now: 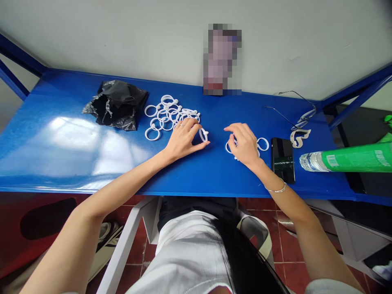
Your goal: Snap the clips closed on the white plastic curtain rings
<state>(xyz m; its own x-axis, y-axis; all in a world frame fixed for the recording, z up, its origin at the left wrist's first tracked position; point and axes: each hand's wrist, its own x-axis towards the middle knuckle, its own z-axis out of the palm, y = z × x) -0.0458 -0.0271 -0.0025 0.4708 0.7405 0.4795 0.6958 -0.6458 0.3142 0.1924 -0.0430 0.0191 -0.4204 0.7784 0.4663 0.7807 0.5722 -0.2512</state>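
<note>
My left hand [184, 138] is at the right edge of a loose pile of white rings [152, 132], each with a small knob on its rim. Between its thumb and fingers a single white ring [203, 135] stands tilted, seen nearly edge-on. My right hand [245, 145] hovers over a smaller group of white rings [263, 144] and partly hides them. Its fingers are curved and apart from the thumb, and nothing shows between them.
Left of the pile, a torn black plastic bag [118, 107] lies on the blue table [183, 177]. To the right are a black phone [283, 160], glasses [303, 118], a white curved piece [300, 138] and a green-labelled bottle [352, 159]. A blurred-out object [221, 61] leans against the wall.
</note>
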